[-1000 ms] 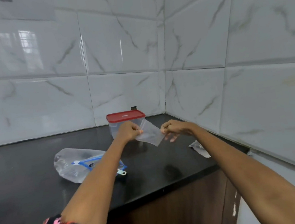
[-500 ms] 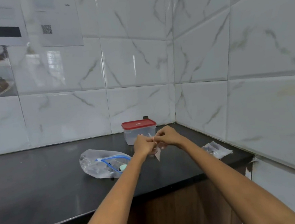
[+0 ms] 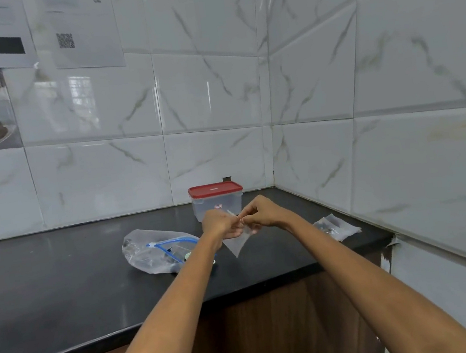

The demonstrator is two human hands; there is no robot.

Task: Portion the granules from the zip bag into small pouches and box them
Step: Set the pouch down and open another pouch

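My left hand and my right hand meet above the black counter, both pinching the top edge of a small clear pouch whose lower corner hangs down. Left of my hands lies the big clear zip bag with a blue zip strip, lying on its side. Behind my hands stands a clear plastic box with a red lid, closed. A small pile of clear pouches lies on the counter to the right, near the wall.
White marble-look tiled walls meet in a corner behind the box. Printed sheets hang on the left wall. The counter's front edge runs across below my forearms, with brown wooden cabinet fronts under it.
My hands came together from holding the pouch stretched apart; the pouch now hangs below them. The camera has tilted up and shifted, showing more wall.
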